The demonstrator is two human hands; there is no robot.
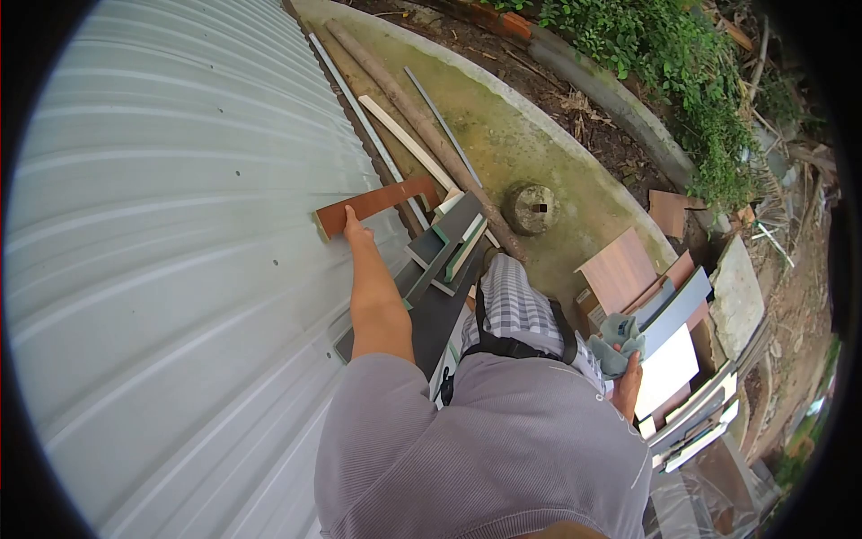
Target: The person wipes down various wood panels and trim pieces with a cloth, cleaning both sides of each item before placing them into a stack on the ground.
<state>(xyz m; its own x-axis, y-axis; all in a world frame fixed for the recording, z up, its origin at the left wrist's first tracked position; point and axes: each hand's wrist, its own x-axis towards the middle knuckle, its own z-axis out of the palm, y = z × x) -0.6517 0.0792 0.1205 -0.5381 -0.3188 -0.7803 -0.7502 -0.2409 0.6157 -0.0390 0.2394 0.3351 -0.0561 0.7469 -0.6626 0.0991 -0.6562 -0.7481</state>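
Note:
My left hand point(358, 231) grips the near end of a reddish-brown wooden board point(382, 199), which has a notch cut near its far end. The board lies against the corrugated metal wall. Just beside it, dark grey panels with green edges point(446, 247) lean in a pile. Down by my right hip, my right hand point(628, 388) is closed around a crumpled grey-green cloth point(618, 343). Part of that hand's fingers is hidden behind the cloth.
The corrugated metal wall point(180, 269) fills the left side. A long pole point(422, 126) and thin strips lie along its foot. A round concrete block point(530, 208) stands on the mossy concrete floor point(575, 180). Boards and offcuts point(628, 269) are stacked at right, near plants point(646, 54).

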